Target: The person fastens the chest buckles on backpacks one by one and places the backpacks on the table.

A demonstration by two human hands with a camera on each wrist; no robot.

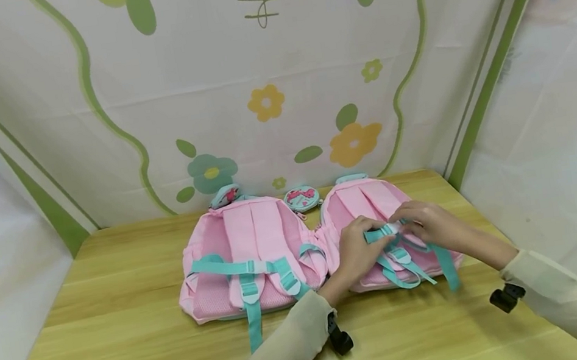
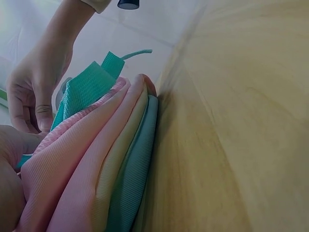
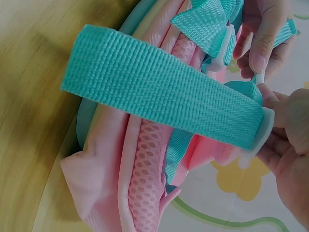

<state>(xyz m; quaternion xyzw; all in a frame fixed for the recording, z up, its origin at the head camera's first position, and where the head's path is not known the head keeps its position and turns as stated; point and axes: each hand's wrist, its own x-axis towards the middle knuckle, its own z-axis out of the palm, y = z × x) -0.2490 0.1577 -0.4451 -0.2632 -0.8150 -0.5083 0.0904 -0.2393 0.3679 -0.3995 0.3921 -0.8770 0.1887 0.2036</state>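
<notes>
Two pink backpacks lie side by side on a wooden table, their shoulder straps facing up. Over the right backpack [image 1: 344, 203], my left hand [image 1: 355, 252] pinches a teal chest strap [image 1: 376, 234] beside a white buckle [image 1: 394, 228]. From the other side, my right hand [image 1: 433, 224] grips the strap's buckle end with thumb and fingers. In the right wrist view, a loose teal webbing strap [image 3: 164, 87] with a white adjuster [image 3: 263, 135] crosses in front of the pink mesh. The left backpack [image 1: 215, 288] has its chest strap fastened across by a white clip [image 1: 259, 267].
Between the bags at the back lies a small round pouch [image 1: 302, 198] with a pink picture; a similar pouch [image 1: 225, 195] rests atop the left bag. Teal strap tails hang toward the table's [image 1: 122, 338] front. A flower-printed cloth [image 1: 223, 109] stands behind.
</notes>
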